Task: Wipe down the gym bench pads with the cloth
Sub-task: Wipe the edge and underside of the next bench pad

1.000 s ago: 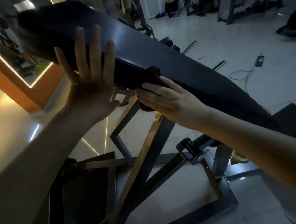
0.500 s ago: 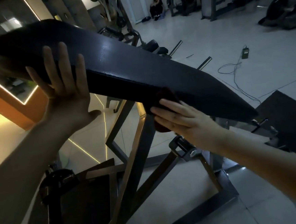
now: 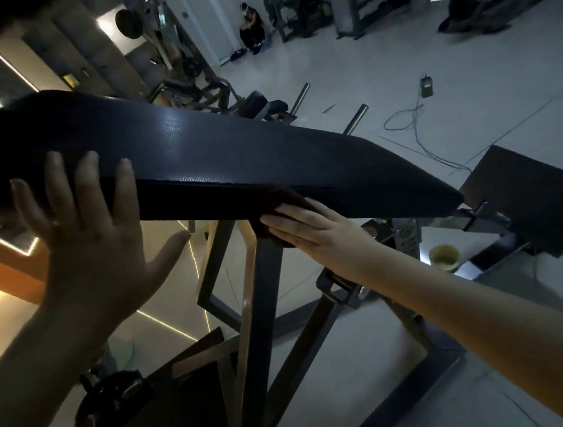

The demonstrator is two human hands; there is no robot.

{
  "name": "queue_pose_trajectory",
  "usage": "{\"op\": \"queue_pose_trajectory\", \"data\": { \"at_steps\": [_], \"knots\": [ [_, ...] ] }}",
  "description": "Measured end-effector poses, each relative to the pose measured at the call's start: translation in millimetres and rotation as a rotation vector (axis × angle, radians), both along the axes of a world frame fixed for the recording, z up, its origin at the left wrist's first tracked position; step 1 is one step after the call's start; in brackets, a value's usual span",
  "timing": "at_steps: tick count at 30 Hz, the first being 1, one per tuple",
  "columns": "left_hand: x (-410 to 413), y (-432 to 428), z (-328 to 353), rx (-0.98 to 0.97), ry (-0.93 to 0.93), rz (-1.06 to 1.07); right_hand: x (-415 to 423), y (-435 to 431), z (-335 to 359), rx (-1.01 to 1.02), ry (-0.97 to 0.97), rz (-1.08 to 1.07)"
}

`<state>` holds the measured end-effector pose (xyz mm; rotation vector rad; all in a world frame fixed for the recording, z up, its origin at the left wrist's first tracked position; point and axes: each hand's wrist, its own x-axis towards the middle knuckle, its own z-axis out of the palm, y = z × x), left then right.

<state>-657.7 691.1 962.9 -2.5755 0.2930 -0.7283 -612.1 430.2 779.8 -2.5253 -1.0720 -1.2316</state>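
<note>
1. A long, dark navy padded vinyl bench pad (image 3: 233, 156) slopes across the view, its high end at the left and its tapered low end at the right.
2. The pad sits on an angled grey steel tube frame (image 3: 247, 306) that stands on the pale tiled gym floor (image 3: 465, 68).
3. The left hand (image 3: 93, 238) lies flat against the near side edge of the pad at its high end. Its fingers (image 3: 57, 180) are straight and spread, reaching up over the edge, and the thumb sticks out free below. It grasps nothing.
4. A dark red cloth (image 3: 285, 197) is bunched against the near side edge of the pad, about midway along it and right of the left hand.
5. The right hand (image 3: 316, 230) presses the cloth to that edge with straight fingers (image 3: 284, 221) held close together, not curled round it. The hand covers part of the cloth.
6. A small yellow tub (image 3: 444, 256) sits on the floor under the low end of the pad.
7. A thin cable (image 3: 408, 118) loops across the floor beyond the pad.
8. Far back, a person (image 3: 252, 26) sits by the wall among other machines.
</note>
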Motion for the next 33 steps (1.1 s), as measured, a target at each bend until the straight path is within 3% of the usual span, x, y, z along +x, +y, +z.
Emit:
{"op": "queue_pose_trajectory", "data": {
  "at_steps": [2, 4, 6, 9, 10, 12, 14, 16, 19, 23, 27, 29, 33],
  "knots": [
    [2, -8, -3, 0.129, -0.013, -0.107, -13, -8, -20, 0.037, 0.063, -0.099],
    [11, -25, -8, 0.257, 0.011, -0.222, -36, 4, -29, 0.275, 0.185, -0.154],
    [24, -45, -16, 0.37, 0.048, -0.321, -62, 31, -21, 0.826, 0.365, -0.084],
    [45, -76, -20, 0.564, 0.146, -0.391, -83, 60, 12, 2.069, 0.747, 0.24],
    [52, -85, -21, 0.592, 0.159, -0.425, -81, 61, 17, 2.363, 0.845, 0.359],
    [67, -99, -19, 0.607, 0.176, -0.487, -73, 61, 26, 2.714, 0.875, 0.515],
    [74, -103, -18, 0.605, 0.19, -0.544, -65, 64, 34, 2.901, 0.702, 0.612],
    [76, -102, -19, 0.634, 0.175, -0.559, -62, 74, 44, 2.949, 0.578, 0.661],
    [75, -99, -22, 0.623, 0.165, -0.594, -63, 84, 52, 2.865, 0.468, 0.659],
    [76, -99, -23, 0.584, 0.159, -0.618, -54, 90, 54, 2.573, 0.265, 0.34],
    [77, -98, -23, 0.553, 0.159, -0.611, -26, 126, 49, 2.305, 0.379, 0.117],
    [75, -99, -22, 0.542, 0.166, -0.611, -10, 137, 52, 2.144, 0.332, -0.054],
    [72, -100, -19, 0.553, 0.179, -0.601, 10, 133, 61, 2.153, 0.23, -0.263]
  ]
}}
